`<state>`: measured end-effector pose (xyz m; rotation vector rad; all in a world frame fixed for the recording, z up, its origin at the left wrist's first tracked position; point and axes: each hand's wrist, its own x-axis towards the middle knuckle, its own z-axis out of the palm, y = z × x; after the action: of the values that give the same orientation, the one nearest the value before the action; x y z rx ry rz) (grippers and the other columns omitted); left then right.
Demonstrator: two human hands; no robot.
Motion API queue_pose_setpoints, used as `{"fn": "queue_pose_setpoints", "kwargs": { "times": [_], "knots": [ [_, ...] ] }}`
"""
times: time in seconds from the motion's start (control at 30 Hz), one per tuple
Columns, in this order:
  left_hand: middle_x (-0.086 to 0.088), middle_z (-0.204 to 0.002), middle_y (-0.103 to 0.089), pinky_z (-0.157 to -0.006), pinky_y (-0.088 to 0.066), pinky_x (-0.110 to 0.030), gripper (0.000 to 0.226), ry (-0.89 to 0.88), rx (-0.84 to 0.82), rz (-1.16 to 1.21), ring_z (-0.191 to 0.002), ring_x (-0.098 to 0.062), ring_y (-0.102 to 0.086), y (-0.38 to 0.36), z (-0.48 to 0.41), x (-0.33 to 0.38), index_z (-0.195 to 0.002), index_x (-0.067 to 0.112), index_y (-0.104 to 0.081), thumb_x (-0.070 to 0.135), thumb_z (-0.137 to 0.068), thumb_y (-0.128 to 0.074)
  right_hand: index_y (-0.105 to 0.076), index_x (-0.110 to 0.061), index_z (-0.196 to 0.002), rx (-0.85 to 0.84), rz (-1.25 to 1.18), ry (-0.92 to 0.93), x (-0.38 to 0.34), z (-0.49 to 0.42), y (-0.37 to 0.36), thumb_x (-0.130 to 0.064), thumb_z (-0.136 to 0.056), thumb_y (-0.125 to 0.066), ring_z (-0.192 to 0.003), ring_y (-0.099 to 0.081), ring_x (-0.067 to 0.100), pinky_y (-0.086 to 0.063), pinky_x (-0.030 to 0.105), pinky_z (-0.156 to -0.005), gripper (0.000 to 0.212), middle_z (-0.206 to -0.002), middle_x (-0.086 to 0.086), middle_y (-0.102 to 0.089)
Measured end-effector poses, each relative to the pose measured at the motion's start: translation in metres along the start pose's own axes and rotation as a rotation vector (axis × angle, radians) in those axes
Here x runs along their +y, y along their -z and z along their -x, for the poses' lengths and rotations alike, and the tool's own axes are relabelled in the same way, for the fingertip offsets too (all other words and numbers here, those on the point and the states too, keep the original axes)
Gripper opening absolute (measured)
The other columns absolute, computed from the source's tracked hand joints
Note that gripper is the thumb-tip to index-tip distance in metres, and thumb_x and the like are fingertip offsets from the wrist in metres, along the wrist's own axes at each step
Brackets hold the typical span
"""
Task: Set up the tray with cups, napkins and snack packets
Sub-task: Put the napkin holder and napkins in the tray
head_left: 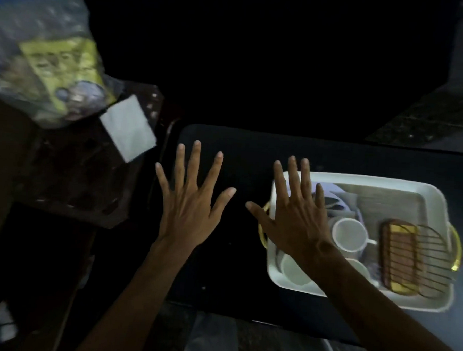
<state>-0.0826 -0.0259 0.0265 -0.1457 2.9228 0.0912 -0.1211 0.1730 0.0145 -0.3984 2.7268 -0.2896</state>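
A white tray [428, 191] with gold handles lies on a dark table at the right. In it stand white cups [348, 235], a folded pale napkin [331, 194] and a brown snack packet [400, 254] under a wire rack [432, 258]. My right hand [295, 216] hovers flat over the tray's left end, fingers spread, holding nothing. Spread just as flat over the bare dark table left of the tray is my left hand [190, 200], also with nothing in it. A white napkin [128, 127] lies on a dark stand at the left.
A clear plastic bag [30, 44] with a yellow-green packet [67, 64] inside sits at the upper left on the dark stand [71, 183]. The dark table [239, 149] runs under both hands. The surroundings are very dark.
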Motion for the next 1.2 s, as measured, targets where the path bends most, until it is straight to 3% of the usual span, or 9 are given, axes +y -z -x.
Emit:
{"fn": "queue_pose_setpoints", "kwargs": {
  "times": [0.33, 0.43, 0.57, 0.67, 0.8, 0.93, 1.03, 1.1, 1.2],
  "knots": [
    [-0.010, -0.169, -0.021, -0.116, -0.013, -0.072, 0.070, 0.212, 0.016, 0.122, -0.157, -0.036, -0.010, -0.007, -0.013, -0.141, -0.157, 0.021, -0.033, 0.060, -0.100, -0.017, 0.000, -0.016, -0.157, -0.013, -0.014, 0.130, -0.134, -0.069, -0.026, -0.074, -0.090, -0.024, -0.152, 0.009, 0.026, -0.018, 0.052, -0.121, 0.092, -0.166, 0.010, 0.001],
    [-0.009, -0.167, -0.026, -0.117, -0.013, -0.072, 0.070, 0.238, -0.002, 0.161, -0.157, -0.033, -0.012, -0.016, -0.020, -0.165, -0.156, 0.020, -0.034, 0.059, -0.101, -0.017, -0.012, -0.014, -0.155, -0.059, -0.247, 0.079, -0.168, -0.094, -0.036, -0.069, -0.091, -0.039, -0.152, -0.006, 0.024, -0.027, 0.047, -0.116, 0.089, -0.163, 0.008, -0.016],
    [-0.004, -0.168, -0.025, -0.119, -0.009, -0.070, 0.068, 0.198, -0.055, 0.208, -0.158, -0.029, -0.006, -0.026, -0.023, -0.183, -0.158, 0.022, -0.031, 0.059, -0.103, -0.015, -0.040, -0.008, -0.143, -0.099, -0.665, -0.169, -0.205, -0.131, -0.048, -0.055, -0.089, -0.060, -0.134, -0.044, 0.028, -0.040, 0.032, -0.103, 0.075, -0.143, 0.011, -0.049],
    [-0.002, -0.170, -0.016, -0.122, -0.004, -0.067, 0.078, 0.163, -0.123, 0.228, -0.159, -0.025, 0.001, -0.027, -0.023, -0.186, -0.159, 0.025, -0.025, 0.061, -0.094, 0.001, -0.049, -0.008, -0.135, -0.101, -0.824, -0.273, -0.221, -0.150, -0.054, -0.052, -0.088, -0.064, -0.121, -0.057, 0.024, -0.046, 0.028, -0.094, 0.065, -0.131, 0.008, -0.059],
    [-0.002, -0.171, -0.013, -0.124, -0.004, -0.063, 0.080, 0.146, -0.151, 0.234, -0.159, -0.023, 0.001, -0.023, -0.021, -0.185, -0.159, 0.026, -0.025, 0.059, -0.093, 0.004, -0.066, -0.012, -0.114, -0.113, -0.782, -0.319, -0.232, -0.164, -0.061, -0.051, -0.087, -0.065, -0.103, -0.066, 0.024, -0.054, 0.029, -0.082, 0.047, -0.110, 0.007, -0.071],
    [-0.001, -0.170, -0.015, -0.125, -0.008, -0.057, 0.061, 0.137, -0.152, 0.263, -0.159, -0.023, -0.003, -0.020, -0.013, -0.180, -0.158, 0.027, -0.028, 0.052, -0.103, -0.016, -0.069, -0.013, -0.098, -0.118, -0.783, -0.328, -0.234, -0.167, -0.064, -0.048, -0.088, -0.065, -0.092, -0.068, 0.022, -0.058, 0.034, -0.081, 0.036, -0.093, 0.003, -0.070],
    [-0.008, -0.163, -0.034, -0.122, -0.027, -0.044, 0.057, 0.254, 0.005, 0.627, -0.153, -0.026, -0.025, -0.016, -0.003, -0.169, -0.150, 0.019, -0.046, 0.047, -0.102, -0.035, -0.070, -0.011, -0.096, -0.173, -0.973, -0.357, -0.231, -0.158, -0.061, -0.040, -0.089, -0.067, -0.087, -0.071, 0.019, -0.060, 0.038, -0.083, 0.031, -0.092, 0.005, -0.074],
    [-0.007, -0.147, -0.052, -0.107, -0.047, -0.031, 0.048, 0.519, 0.147, 0.997, -0.134, -0.019, -0.050, -0.013, 0.001, -0.162, -0.141, 0.018, -0.055, 0.041, -0.100, -0.052, -0.069, -0.014, -0.097, -0.237, -1.148, -0.374, -0.226, -0.143, -0.055, -0.036, -0.090, -0.067, -0.083, -0.072, 0.012, -0.061, 0.031, -0.078, 0.023, -0.095, 0.005, -0.074],
    [-0.001, -0.129, -0.066, -0.090, -0.056, -0.026, 0.051, 0.897, 0.114, 1.493, -0.111, -0.009, -0.067, -0.004, 0.001, -0.149, -0.144, 0.019, -0.049, 0.038, -0.098, -0.061, -0.069, -0.015, -0.102, -0.362, -1.361, -0.412, -0.212, -0.112, -0.045, -0.034, -0.092, -0.066, -0.083, -0.072, 0.009, -0.058, 0.024, -0.073, 0.022, -0.096, 0.003, -0.075]
  ]
}}
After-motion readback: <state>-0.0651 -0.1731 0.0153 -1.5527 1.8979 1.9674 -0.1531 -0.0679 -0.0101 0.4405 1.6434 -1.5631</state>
